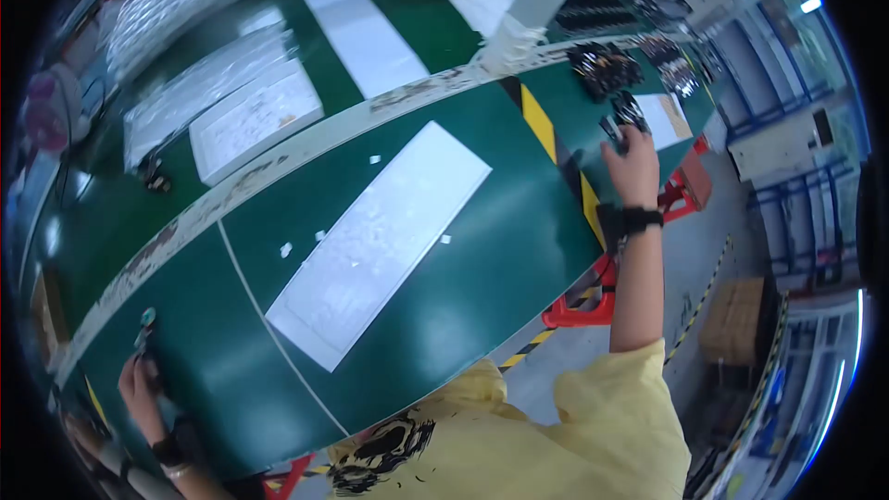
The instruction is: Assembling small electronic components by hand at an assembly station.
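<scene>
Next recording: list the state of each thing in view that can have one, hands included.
Right hand: stretched far out, fingers closing on a small black part.
Left hand: grip shut on a small tool, tip up.
White tray: flat on the green table, untouched.
Black parts pile: loose, heaped.

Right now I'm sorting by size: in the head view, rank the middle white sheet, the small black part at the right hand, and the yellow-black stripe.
1. White sheet
2. Stripe
3. Black part at the right hand, though it lies farther away.
</scene>
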`<action>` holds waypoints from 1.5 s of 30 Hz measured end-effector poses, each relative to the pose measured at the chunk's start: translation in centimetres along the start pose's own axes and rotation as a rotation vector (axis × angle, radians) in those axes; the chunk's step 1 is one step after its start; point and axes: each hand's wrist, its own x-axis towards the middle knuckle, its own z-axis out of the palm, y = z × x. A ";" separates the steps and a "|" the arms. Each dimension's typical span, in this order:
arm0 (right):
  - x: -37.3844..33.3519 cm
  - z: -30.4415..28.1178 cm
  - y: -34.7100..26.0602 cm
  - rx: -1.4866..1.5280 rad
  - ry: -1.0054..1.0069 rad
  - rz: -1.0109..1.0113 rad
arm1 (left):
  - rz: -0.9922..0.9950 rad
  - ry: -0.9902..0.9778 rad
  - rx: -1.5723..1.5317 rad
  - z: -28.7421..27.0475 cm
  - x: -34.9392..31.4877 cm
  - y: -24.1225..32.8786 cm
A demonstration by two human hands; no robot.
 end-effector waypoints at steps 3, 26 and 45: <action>1.8 -0.6 3.9 -0.295 -0.152 0.273 | 0.014 0.007 0.055 -5.3 2.4 -4.6; -13.5 -7.1 -27.6 0.852 -0.444 -1.031 | -0.374 -1.011 -1.190 17.1 -14.7 15.9; -13.0 -4.3 -28.4 1.062 -0.720 -1.221 | -0.417 -0.909 -1.126 15.7 -11.2 13.7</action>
